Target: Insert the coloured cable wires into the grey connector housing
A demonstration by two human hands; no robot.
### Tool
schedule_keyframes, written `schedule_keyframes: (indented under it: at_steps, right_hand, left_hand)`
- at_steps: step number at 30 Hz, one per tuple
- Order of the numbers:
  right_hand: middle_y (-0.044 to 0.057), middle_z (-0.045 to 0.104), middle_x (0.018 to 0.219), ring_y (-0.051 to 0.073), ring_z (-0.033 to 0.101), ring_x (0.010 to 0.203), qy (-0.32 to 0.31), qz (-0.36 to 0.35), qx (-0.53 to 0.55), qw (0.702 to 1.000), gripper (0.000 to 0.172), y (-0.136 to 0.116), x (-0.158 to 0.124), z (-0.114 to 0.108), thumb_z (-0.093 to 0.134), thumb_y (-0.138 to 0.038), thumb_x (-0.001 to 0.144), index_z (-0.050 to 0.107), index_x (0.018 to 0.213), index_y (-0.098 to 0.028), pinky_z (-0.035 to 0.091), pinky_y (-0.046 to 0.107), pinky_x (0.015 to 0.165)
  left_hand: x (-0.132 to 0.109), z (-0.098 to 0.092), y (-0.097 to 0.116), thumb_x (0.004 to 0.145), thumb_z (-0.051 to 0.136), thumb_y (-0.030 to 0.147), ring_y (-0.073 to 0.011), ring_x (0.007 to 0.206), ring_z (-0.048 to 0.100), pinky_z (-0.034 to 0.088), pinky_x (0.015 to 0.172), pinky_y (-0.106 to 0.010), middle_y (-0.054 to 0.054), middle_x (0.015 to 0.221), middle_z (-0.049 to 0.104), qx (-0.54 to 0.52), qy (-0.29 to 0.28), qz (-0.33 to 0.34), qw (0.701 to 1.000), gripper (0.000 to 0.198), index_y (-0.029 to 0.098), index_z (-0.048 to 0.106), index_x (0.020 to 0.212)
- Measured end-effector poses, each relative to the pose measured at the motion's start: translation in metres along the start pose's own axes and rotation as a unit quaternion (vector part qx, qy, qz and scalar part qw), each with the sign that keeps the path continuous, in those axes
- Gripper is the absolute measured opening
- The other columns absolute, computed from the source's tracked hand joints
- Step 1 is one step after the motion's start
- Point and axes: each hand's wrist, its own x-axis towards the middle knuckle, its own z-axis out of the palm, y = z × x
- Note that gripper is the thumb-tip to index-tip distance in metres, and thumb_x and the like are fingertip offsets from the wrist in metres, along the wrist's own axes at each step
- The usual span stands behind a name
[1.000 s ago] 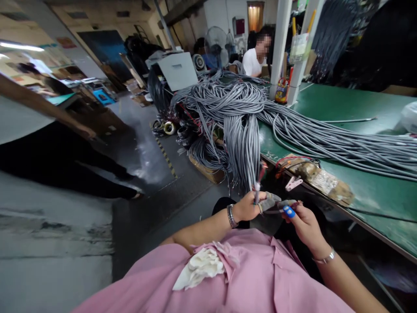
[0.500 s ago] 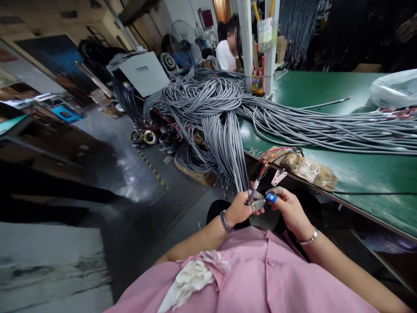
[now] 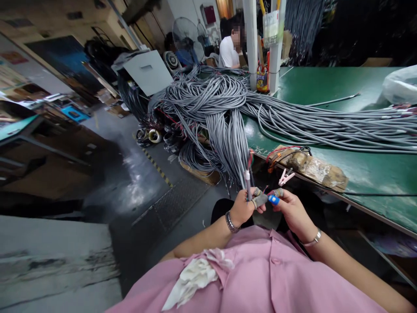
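Green-topped bench (image 3: 325,84): a thick bundle of grey cables (image 3: 309,126) lies across it and spills over the left edge. 1 loose cable (image 3: 335,101) lies apart, behind the bundle. A taped wooden block (image 3: 314,168) sits at the near edge. A white plastic bag (image 3: 402,84) lies at the far right.

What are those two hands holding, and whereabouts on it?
The left hand grips a grey cable just below its stripped end; what the right hand pinches is too small to tell.
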Motion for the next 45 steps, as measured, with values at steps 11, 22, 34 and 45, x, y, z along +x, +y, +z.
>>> schedule_keyframes:
  at_steps: [11, 22, 34, 45]
  right_hand:
    - [0.002, 0.065, 0.083, 0.014, 0.053, 0.072, -0.040, -0.020, -0.033, 0.998, 0.019, 0.008, -0.007, -0.007, 0.067, -0.038, 0.084, 0.069, 0.092, -0.021, 0.044, 0.027, 0.067]
    - [-0.001, 0.059, 0.064, 0.010, 0.047, 0.056, -0.004, 0.027, 0.029, 0.999, 0.024, -0.006, 0.005, 0.007, 0.077, -0.037, 0.072, 0.065, 0.076, -0.017, 0.037, 0.024, 0.053]
    - [0.004, 0.062, 0.079, 0.014, 0.056, 0.066, -0.043, 0.135, 0.161, 0.977, 0.037, -0.006, 0.003, -0.019, 0.064, -0.054, 0.081, 0.067, 0.087, -0.018, 0.050, 0.027, 0.061]
    - [0.001, 0.063, 0.077, 0.012, 0.055, 0.065, -0.093, 0.095, 0.116, 0.984, 0.028, -0.010, 0.004, -0.020, 0.080, -0.034, 0.070, 0.069, 0.091, -0.019, 0.048, 0.028, 0.064]
  left_hand:
    - [0.002, 0.003, 0.000, 0.074, 0.072, 0.047, -0.0093, 0.044, 0.054, 0.044, 0.043, -0.020, -0.002, 0.055, 0.061, -0.054, 0.086, -0.010, 0.995, 0.036, 0.012, 0.062, 0.068]
    - [-0.005, 0.006, 0.003, 0.075, 0.071, 0.040, -0.0087, 0.045, 0.053, 0.043, 0.045, -0.019, -0.002, 0.054, 0.061, 0.068, 0.014, -0.023, 0.997, 0.031, 0.013, 0.058, 0.067]
    - [-0.004, 0.002, 0.001, 0.076, 0.070, 0.047, -0.0094, 0.045, 0.055, 0.045, 0.045, -0.020, -0.002, 0.055, 0.062, 0.047, 0.018, -0.020, 0.999, 0.037, 0.013, 0.057, 0.066]
    - [0.000, 0.004, 0.005, 0.074, 0.071, 0.046, -0.0086, 0.042, 0.052, 0.042, 0.043, -0.019, -0.001, 0.052, 0.059, -0.002, 0.039, -0.029, 0.999, 0.037, 0.013, 0.058, 0.063]
